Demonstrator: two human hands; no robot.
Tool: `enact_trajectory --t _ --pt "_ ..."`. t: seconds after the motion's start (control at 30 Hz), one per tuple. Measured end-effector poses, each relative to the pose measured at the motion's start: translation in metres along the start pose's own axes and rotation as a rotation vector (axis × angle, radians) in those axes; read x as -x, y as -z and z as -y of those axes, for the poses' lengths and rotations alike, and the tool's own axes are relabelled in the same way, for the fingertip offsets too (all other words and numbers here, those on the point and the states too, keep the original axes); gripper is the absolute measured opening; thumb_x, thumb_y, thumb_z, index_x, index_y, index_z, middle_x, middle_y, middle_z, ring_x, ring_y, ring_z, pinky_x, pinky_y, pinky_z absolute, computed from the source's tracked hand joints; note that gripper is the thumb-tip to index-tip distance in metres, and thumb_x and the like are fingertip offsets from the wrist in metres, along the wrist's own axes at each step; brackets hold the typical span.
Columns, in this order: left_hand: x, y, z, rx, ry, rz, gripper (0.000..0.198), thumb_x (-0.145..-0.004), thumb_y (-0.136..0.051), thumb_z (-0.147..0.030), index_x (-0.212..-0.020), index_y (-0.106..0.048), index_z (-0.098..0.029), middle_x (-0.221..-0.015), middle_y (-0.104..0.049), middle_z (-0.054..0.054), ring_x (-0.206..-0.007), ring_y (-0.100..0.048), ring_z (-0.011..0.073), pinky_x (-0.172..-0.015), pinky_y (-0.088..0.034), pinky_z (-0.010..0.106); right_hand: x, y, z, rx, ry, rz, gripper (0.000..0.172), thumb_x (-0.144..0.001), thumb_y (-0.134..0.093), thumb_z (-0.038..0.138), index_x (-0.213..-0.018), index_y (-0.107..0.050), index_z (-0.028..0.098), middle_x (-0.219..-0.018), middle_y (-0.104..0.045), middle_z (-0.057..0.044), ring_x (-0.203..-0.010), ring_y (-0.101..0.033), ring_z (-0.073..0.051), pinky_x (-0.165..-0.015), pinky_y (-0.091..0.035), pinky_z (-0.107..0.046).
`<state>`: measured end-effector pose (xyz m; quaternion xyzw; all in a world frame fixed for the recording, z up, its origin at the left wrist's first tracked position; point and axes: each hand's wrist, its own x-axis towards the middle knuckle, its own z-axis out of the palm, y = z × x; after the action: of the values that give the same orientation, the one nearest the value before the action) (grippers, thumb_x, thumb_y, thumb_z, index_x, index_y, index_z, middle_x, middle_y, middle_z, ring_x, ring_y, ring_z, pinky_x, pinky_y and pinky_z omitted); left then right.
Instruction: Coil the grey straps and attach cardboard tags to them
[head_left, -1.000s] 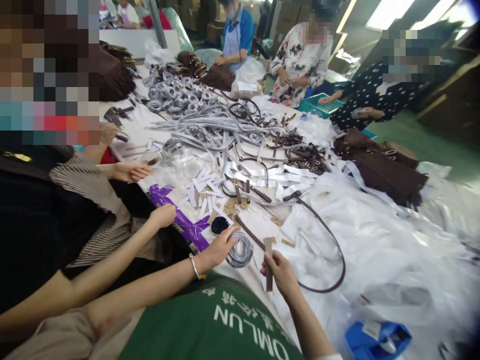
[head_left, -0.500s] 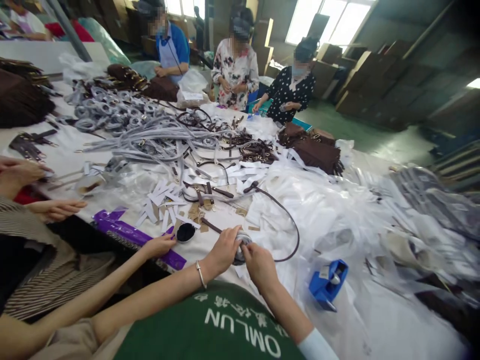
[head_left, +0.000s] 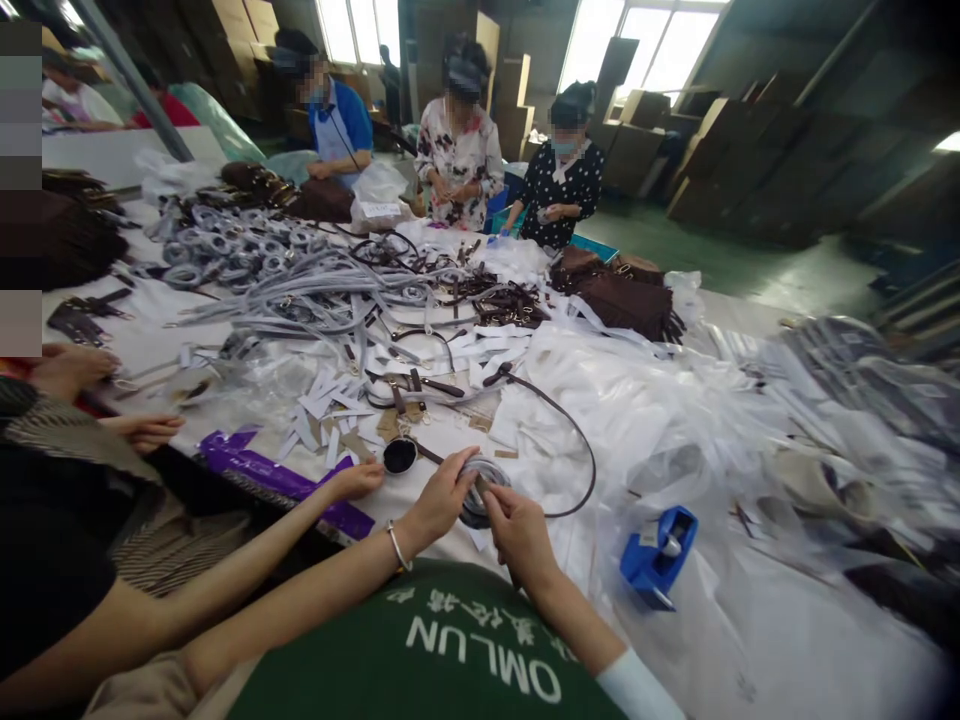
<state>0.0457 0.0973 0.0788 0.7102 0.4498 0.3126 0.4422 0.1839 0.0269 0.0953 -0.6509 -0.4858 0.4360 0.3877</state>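
- Cluttered worktable point(head_left: 154, 320), grey straps point(head_left: 322, 290) everywhere.
- Your left hand point(head_left: 437, 503) and right hand point(head_left: 520, 537) both pinched the coiled strap point(head_left: 480, 492).
- Looked light, floppy; best held by the rim.

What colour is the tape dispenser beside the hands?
Bright blue; the tape dispenser shows best in the head view.

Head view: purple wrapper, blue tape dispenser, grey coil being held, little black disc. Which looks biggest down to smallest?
1. purple wrapper
2. blue tape dispenser
3. grey coil, partly covered by the left hand and right hand, so its rank against the dispenser is unsure
4. black disc
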Motion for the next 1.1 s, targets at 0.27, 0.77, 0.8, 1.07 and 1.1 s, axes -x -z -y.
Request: enact_trajectory --t 0.27,0.77,0.8,1.07,1.1 --pt "0.006 -0.009 0.002 -0.184 -0.148 -0.01 0.038 -0.094 -0.037 -0.027 -0.13 -0.047 -0.017 -0.126 -0.054 0.011 -0.119 -0.048 0.021 -0.106 -0.037 0.041 -0.006 -0.003 0.001 0.064 -0.011 -0.034 0.031 -0.087 -0.042 0.038 -0.085 -0.069 0.021 -0.047 -0.054 0.004 -0.029 -0.047 -0.013 -0.031 -0.034 -0.023" --pt "0.009 -0.017 -0.005 0.007 0.082 -0.071 0.043 -0.091 -0.047 -0.035 -0.128 -0.053 -0.014 -0.13 -0.057 0.01 -0.12 -0.052 0.0203 -0.107 -0.037 0.034 -0.003 -0.004 -0.008 0.115 -0.005 -0.184 0.032 -0.088 -0.043 0.041 -0.086 -0.068 0.021 -0.06 -0.065 -0.001 -0.042 -0.054 -0.014 -0.045 -0.04 -0.024" --pt "0.009 -0.017 -0.005 0.0 0.077 -0.072 0.043 -0.091 -0.047 -0.034 -0.128 -0.053 -0.014 -0.13 -0.057 0.01 -0.12 -0.052 0.0203 -0.107 -0.037 0.034 -0.005 -0.004 -0.008 0.145 0.011 -0.19 0.03 -0.087 -0.046 0.039 -0.083 -0.069 0.021 -0.063 -0.066 -0.002 -0.047 -0.057 -0.015 -0.051 -0.042 -0.025" --pt "0.011 -0.02 -0.002 -0.17 -0.113 -0.072 0.039 -0.093 -0.045 -0.031 -0.129 -0.052 -0.017 -0.125 -0.059 0.01 -0.116 -0.054 0.0201 -0.104 -0.041 0.038 -0.012 -0.007 -0.009 -0.047 -0.033 -0.167 0.021 -0.079 -0.054 0.033 -0.066 -0.064 0.02 -0.052 -0.061 0.0 -0.042 -0.054 -0.015 -0.045 -0.037 -0.025" --pt "0.011 -0.02 -0.003 -0.197 -0.158 -0.075 0.038 -0.094 -0.044 -0.03 -0.13 -0.051 -0.017 -0.125 -0.059 0.01 -0.116 -0.054 0.0203 -0.103 -0.042 0.038 -0.012 -0.008 -0.009 -0.109 -0.062 -0.158 0.023 -0.08 -0.052 0.034 -0.065 -0.063 0.02 -0.046 -0.056 0.002 -0.035 -0.05 -0.014 -0.039 -0.034 -0.025"
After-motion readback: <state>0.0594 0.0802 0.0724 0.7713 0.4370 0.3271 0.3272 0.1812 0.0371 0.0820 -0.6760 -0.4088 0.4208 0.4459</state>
